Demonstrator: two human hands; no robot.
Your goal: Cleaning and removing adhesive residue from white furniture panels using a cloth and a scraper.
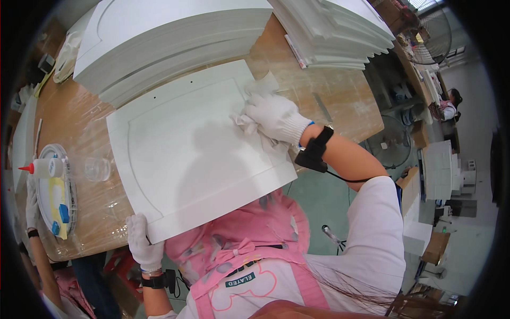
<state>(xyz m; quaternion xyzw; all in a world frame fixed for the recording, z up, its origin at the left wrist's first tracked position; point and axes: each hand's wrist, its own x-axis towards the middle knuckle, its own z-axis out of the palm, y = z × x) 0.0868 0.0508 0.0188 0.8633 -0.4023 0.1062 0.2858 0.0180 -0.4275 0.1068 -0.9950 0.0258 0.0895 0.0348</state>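
A white rectangular panel, with a shallow grooved frame and two small dark holes near its far edge, lies slightly turned on the table. My left hand, in a white knit glove, grips the panel's near left corner, thumb at the edge. Also gloved, my right hand is closed around a crumpled white cloth and presses it onto the panel toward its right side. Part of the cloth is hidden under the fingers. Pale cloth or tissue also shows just beyond that hand. A shadow falls across the panel's middle.
Stacks of white panels stand at the far side, another stack at far right. On the brown table, left, are a round lid, a red-tipped white bottle and a clear cup. A co-worker's gloved hand shows at far left.
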